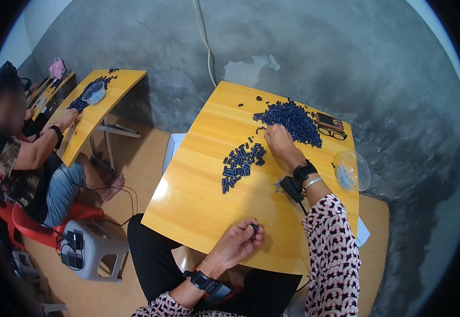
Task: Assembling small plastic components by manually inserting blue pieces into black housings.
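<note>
My left hand (235, 244) is raised over the near edge of the yellow table (187, 211), palm up, with a small dark cylindrical piece (254, 227) pinched in its fingers. Farther off, my right hand (282, 141) reaches down at the left side of a large heap of small dark cylindrical pieces (293, 119). Its fingers are drawn together, and whatever they hold is hidden. To the left of that hand lies a smaller, looser group of dark pieces (240, 165). A few small shiny bits (278, 185) lie beside my right wrist.
A clear plastic bowl (346, 174) with small pale bits stands by the table's right edge. Beyond it are a keypad phone (329, 122) and glasses (333, 133). At left, another person (26, 153) works at a similar table (116, 87). A grey stool (95, 253) holds black devices.
</note>
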A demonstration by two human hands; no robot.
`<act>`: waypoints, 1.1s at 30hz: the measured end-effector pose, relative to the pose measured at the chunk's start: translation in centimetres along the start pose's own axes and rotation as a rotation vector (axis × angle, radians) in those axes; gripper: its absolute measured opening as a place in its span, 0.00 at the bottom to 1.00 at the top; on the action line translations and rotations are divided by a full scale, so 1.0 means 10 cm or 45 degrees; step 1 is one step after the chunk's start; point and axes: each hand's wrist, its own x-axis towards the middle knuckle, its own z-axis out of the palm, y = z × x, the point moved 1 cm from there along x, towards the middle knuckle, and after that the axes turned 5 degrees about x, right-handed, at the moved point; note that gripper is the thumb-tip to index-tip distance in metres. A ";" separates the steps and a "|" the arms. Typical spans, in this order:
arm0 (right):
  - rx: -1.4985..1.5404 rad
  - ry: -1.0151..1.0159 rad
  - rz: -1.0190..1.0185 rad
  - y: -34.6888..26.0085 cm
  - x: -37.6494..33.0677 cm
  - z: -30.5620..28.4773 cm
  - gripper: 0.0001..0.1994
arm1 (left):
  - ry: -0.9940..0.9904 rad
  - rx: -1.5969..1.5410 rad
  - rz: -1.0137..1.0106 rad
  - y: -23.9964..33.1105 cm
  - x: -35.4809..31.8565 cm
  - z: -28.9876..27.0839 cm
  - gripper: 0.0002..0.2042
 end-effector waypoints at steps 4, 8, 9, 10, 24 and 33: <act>0.196 0.050 -0.131 -0.03 -0.21 -0.26 0.09 | 0.019 0.034 0.024 0.01 0.00 0.05 0.07; 0.421 0.049 -0.095 -0.30 -0.64 -0.61 0.07 | 0.004 0.086 0.069 0.01 0.01 0.03 0.06; 0.536 0.013 0.007 -0.39 -0.78 -0.66 0.06 | -0.004 0.098 0.110 0.00 0.02 -0.01 0.06; 0.651 -0.023 0.110 -0.45 -0.93 -0.68 0.05 | -0.011 0.111 0.152 0.00 0.02 -0.03 0.06; 1.041 0.122 -0.013 -0.91 -2.47 -0.73 0.05 | -0.105 0.160 0.229 -0.06 0.06 0.01 0.08; 1.197 0.231 0.086 -0.94 -2.64 -0.56 0.07 | -0.125 0.230 0.174 -0.06 0.01 0.05 0.06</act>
